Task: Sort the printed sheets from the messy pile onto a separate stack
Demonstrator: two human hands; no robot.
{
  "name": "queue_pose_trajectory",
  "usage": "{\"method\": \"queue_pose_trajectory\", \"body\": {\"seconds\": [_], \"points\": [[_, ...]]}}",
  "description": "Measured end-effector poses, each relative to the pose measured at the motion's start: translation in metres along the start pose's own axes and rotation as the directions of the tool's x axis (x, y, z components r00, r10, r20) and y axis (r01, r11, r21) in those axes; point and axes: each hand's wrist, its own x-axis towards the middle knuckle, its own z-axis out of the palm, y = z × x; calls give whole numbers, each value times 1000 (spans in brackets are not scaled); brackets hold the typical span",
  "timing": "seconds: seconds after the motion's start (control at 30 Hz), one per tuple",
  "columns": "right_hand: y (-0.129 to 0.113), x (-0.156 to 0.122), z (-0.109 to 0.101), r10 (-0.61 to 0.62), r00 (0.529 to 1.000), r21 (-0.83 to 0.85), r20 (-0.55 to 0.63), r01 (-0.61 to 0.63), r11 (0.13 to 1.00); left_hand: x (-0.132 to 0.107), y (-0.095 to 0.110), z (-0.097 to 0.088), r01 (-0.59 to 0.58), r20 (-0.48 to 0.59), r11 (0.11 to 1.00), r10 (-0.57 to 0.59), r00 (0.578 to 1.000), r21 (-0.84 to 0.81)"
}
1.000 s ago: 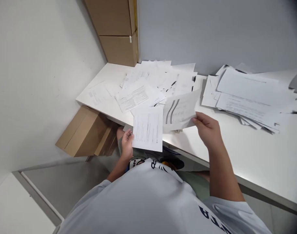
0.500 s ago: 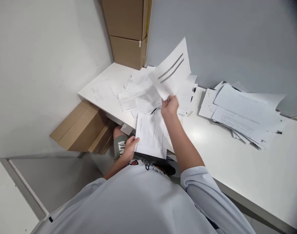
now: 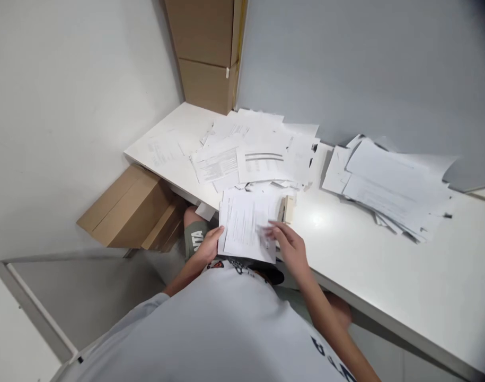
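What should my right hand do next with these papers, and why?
Probably tap the stack of sheets square against the table. Your left hand grips it at the table's edge, its sheets look slightly uneven, and your right hand is right beside it.

The left hand [image 3: 209,245] grips a stack of sheets [image 3: 246,225] at its near edge, and the right hand's [image 3: 288,246] open fingers [image 3: 272,229] lie across it. A small beige object [image 3: 288,209] stands just beyond on the white desk [image 3: 385,276], between loose papers [image 3: 262,159] at far left and a pile [image 3: 389,185] at right.
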Motion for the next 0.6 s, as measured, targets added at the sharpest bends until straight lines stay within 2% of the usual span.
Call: {"method": "queue_pose_trajectory", "body": {"seconds": [0.03,0.1,0.17,0.23,0.3,0.37,0.47,0.53,0.6], "points": [[11,-19,-11,54,999,-127,3,-53,991,1,3,-2,-2,6,1000,2,1000,30],[32,-49,-23,148,985,-329,-85,-168,929,5,10,-5,10,29,996,-13,999,94],[49,-66,-23,189,960,-373,-205,-256,892,9,17,-9,30,40,986,-37,999,164],[62,-72,-14,258,941,-209,-218,-303,930,13,22,-12,43,38,971,-53,998,235],[70,-68,-1,334,933,53,-132,-330,942,15,25,-14,48,40,950,-63,997,307],[73,-60,8,366,928,209,-67,-346,915,15,26,-15,43,59,927,-70,996,372],[68,-53,7,316,944,200,-90,-294,935,15,32,-15,-2,33,910,-13,999,415],[62,-51,0,250,960,163,-126,-229,960,17,43,-14,-62,-2,907,69,998,416],[57,-50,-6,225,964,164,-140,-201,966,21,58,-13,-134,9,890,144,989,435]]}}
